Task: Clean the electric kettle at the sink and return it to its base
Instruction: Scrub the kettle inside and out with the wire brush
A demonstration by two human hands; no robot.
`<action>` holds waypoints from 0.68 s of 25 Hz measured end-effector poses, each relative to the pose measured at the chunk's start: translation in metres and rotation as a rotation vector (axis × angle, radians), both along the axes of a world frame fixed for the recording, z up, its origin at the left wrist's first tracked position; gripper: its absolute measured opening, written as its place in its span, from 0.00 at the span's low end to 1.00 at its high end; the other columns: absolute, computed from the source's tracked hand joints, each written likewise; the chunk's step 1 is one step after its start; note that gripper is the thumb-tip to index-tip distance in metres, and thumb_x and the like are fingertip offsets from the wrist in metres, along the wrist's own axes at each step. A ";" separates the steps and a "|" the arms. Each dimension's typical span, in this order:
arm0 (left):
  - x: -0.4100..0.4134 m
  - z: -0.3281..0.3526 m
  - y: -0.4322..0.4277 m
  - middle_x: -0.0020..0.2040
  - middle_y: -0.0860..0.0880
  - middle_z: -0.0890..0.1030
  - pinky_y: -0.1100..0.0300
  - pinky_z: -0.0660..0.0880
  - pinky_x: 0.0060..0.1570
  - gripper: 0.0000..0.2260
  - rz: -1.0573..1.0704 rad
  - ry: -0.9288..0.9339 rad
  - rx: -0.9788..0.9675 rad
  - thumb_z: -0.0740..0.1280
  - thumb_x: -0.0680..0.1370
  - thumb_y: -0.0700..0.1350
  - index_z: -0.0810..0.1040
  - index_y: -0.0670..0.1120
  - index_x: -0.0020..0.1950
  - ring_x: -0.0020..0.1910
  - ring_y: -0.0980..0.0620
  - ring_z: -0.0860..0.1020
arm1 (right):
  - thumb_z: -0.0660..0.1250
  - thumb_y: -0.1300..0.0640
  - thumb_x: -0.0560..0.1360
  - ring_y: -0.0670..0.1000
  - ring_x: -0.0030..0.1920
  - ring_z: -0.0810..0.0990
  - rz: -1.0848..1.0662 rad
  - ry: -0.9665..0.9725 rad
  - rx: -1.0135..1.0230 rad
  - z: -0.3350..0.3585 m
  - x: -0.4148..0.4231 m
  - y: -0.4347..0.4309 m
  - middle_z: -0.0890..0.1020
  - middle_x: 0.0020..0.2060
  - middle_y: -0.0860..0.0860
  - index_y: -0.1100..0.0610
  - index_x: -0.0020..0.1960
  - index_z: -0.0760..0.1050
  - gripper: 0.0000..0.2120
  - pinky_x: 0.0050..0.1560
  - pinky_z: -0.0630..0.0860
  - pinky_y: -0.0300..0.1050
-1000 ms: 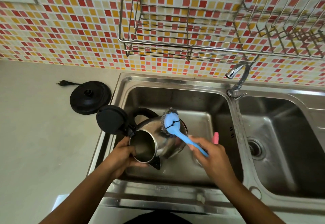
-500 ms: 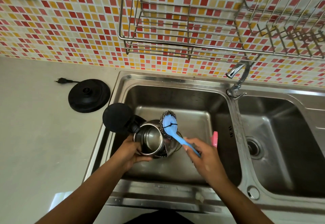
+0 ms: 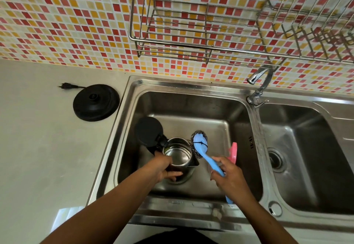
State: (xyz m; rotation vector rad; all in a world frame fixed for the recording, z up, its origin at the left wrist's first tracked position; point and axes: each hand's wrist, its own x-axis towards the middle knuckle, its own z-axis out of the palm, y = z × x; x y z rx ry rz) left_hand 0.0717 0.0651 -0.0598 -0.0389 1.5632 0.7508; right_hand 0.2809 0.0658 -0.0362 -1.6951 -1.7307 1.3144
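Observation:
A steel electric kettle stands upright in the left sink basin, its black lid flipped open to the left. My left hand grips the kettle's near side by the rim. My right hand holds the blue handle of a scrub brush whose steel-wool head touches the kettle's right side near the rim. The round black kettle base lies on the counter left of the sink, its plug loose beside it.
A pink sponge lies in the left basin behind my right hand. The tap stands between the two basins, with the right basin's drain beyond. A wire dish rack hangs on the tiled wall above. The beige counter spreads to the left.
The kettle has gone from lying tilted on its side to standing upright with its mouth facing up. The brush head has moved off the kettle's body to its right side.

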 end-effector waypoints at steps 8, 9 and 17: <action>-0.027 -0.007 -0.011 0.71 0.43 0.66 0.43 0.72 0.63 0.36 -0.202 0.203 -0.022 0.72 0.74 0.56 0.59 0.47 0.76 0.63 0.40 0.72 | 0.71 0.66 0.72 0.40 0.28 0.78 -0.008 0.000 -0.041 0.013 0.007 0.011 0.84 0.46 0.53 0.51 0.58 0.76 0.18 0.27 0.73 0.34; -0.037 -0.012 -0.011 0.75 0.43 0.61 0.44 0.67 0.68 0.44 -0.215 0.288 0.052 0.75 0.70 0.59 0.56 0.48 0.78 0.70 0.42 0.66 | 0.72 0.64 0.72 0.41 0.31 0.80 -0.001 -0.015 -0.028 0.018 0.008 0.011 0.84 0.46 0.51 0.51 0.58 0.76 0.17 0.29 0.76 0.34; -0.067 -0.030 -0.002 0.60 0.51 0.83 0.53 0.71 0.70 0.19 -0.208 0.312 0.681 0.76 0.73 0.38 0.80 0.45 0.63 0.58 0.59 0.80 | 0.69 0.55 0.70 0.46 0.42 0.81 0.350 -0.400 0.198 0.073 0.005 0.007 0.82 0.45 0.42 0.43 0.56 0.74 0.16 0.41 0.79 0.50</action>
